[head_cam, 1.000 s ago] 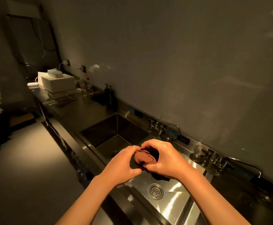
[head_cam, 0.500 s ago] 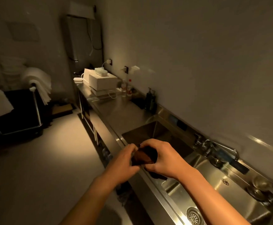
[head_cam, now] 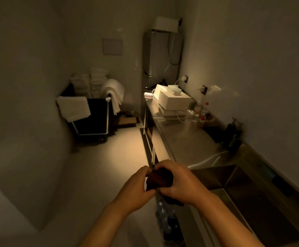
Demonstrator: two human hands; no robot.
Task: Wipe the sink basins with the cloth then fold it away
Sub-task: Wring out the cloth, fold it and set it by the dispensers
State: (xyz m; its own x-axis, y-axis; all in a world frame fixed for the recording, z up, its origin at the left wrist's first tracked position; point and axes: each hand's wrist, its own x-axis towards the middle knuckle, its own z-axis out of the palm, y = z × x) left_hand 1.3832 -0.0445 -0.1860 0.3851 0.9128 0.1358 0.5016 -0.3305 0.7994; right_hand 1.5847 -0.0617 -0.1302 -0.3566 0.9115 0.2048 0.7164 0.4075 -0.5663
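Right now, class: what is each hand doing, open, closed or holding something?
Left hand: closed, gripping the dark cloth.
Right hand: closed, gripping the same cloth.

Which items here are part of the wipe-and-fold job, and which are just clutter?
In the job:
cloth, bunched, gripped by left hand and right hand
sink basin

Lying about:
white boxes on the counter
dark pump bottles
linen cart with white towels
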